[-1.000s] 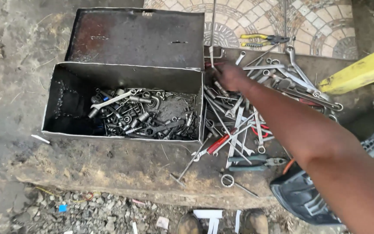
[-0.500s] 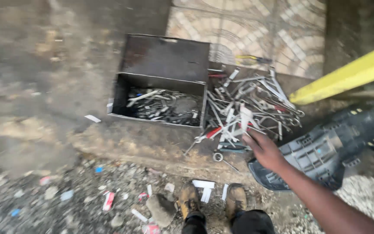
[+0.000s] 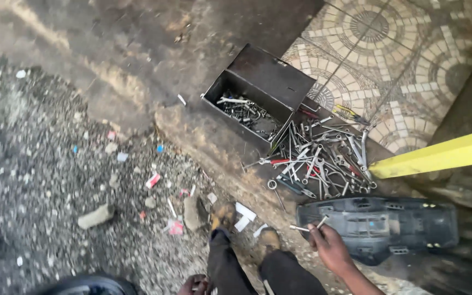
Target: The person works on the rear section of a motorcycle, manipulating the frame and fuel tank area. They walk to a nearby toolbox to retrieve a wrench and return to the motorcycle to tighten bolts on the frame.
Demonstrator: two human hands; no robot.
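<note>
Gravel ground, right hand (image 3: 331, 248) gripping thin tool (image 3: 308, 226), open toolbox (image 3: 258, 93)

R hand (image 3: 331, 248): fingers pinched, arm fwd; L hand (image 3: 194, 284): low, curled

Littered gravel ground (image 3: 45, 180), patterned mosaic tiles (image 3: 389, 60) (daylight), yellow beam (image 3: 438, 155)

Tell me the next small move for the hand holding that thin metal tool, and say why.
Probably bring the right hand a little to the right, over the dark plastic panel. That hand pinches a thin metal tool just off the panel's left edge, away from the pile of wrenches and the open metal toolbox. The left hand, at the lower edge, seems to hold something small that I cannot make out.
</note>
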